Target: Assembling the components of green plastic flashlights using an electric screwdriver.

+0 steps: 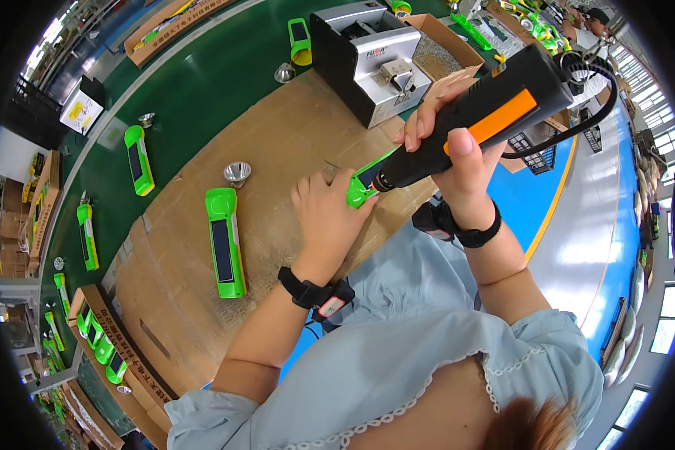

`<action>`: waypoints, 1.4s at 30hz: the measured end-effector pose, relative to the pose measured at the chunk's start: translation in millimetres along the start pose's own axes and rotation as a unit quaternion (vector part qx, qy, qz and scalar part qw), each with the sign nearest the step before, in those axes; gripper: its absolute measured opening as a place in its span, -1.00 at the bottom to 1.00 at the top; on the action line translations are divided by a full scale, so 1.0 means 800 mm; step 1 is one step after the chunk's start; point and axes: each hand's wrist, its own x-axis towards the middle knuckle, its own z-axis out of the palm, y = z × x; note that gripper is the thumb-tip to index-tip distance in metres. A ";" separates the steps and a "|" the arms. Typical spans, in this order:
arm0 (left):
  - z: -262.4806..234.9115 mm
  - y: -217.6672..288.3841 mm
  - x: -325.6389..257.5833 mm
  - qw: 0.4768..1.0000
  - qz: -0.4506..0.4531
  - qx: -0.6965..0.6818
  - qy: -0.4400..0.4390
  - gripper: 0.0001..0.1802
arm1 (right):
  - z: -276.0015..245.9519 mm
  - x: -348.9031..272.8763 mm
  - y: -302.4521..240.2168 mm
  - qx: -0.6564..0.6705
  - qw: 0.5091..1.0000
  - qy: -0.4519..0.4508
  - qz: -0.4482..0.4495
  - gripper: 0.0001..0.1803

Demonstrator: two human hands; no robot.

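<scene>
My right hand (457, 150) is wrapped round a black and orange electric screwdriver (478, 118), its cord looping off at the top right. The tool's tip meets a green flashlight body (358, 193) with a dark panel, lying on the cardboard. Holding that body down is my left hand (328, 214), its fingers curled against the near side. Part of the body is hidden behind the tool and my fingers. To the left lies another green flashlight body (223, 244) with a dark panel, and a silver reflector cup (237, 173) sits just above it.
A grey and black screw feeder machine (379, 64) stands at the far side, beside a cardboard box of small screws (439, 52). More green flashlight bodies (138, 161) lie along the green bench (187, 112). At lower left is a carton (127, 337) holding several. Another person (589, 37) is at far right.
</scene>
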 end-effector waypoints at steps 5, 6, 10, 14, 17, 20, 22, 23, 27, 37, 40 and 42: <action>0.003 0.000 -0.003 1.000 -0.016 -0.001 -0.014 -0.49 | 0.005 -0.006 0.008 0.017 1.000 0.010 0.000 -0.55; 0.004 0.000 -0.001 0.999 -0.027 -0.001 -0.026 -0.48 | 0.004 -0.007 0.011 0.003 1.000 0.015 0.007 -0.54; 0.005 0.000 -0.001 1.000 0.000 -0.002 0.004 -0.47 | 0.005 -0.016 0.017 -0.070 0.997 0.025 0.034 -0.53; 0.003 0.003 -0.001 1.000 -0.010 -0.002 -0.008 -0.50 | 0.014 -0.019 0.016 -0.072 0.995 0.024 0.066 -0.56; 0.001 0.004 -0.001 1.000 -0.019 -0.003 -0.018 -0.54 | 0.019 -0.019 0.014 -0.083 0.994 0.022 0.065 -0.57; -0.002 0.005 -0.002 1.000 -0.018 -0.004 -0.019 -0.54 | 0.017 -0.015 0.013 -0.097 0.993 0.007 0.066 -0.60; 0.000 0.005 -0.002 1.000 -0.021 0.003 -0.014 -0.53 | 0.014 -0.021 0.019 -0.082 0.991 0.036 0.097 -0.62; 0.001 0.004 -0.002 1.000 -0.017 -0.004 -0.015 -0.52 | 0.010 -0.019 0.022 -0.079 0.992 0.036 0.088 -0.64; -0.002 -0.003 0.002 1.000 -0.001 0.010 -0.027 -0.47 | 0.016 -0.013 0.021 -0.061 0.993 0.028 0.094 -0.60; -0.027 0.028 -0.020 0.973 0.000 0.211 -0.094 -0.49 | -0.004 0.020 -0.014 0.065 0.995 -0.029 0.065 -0.43; -0.030 0.030 -0.048 0.951 -0.108 0.283 -0.066 -0.47 | -0.033 0.006 -0.066 0.051 0.997 0.017 0.050 -0.34; -0.031 0.015 -0.035 0.944 -0.168 0.283 -0.032 -0.45 | -0.063 -0.005 -0.083 0.022 0.997 -0.003 0.075 -0.32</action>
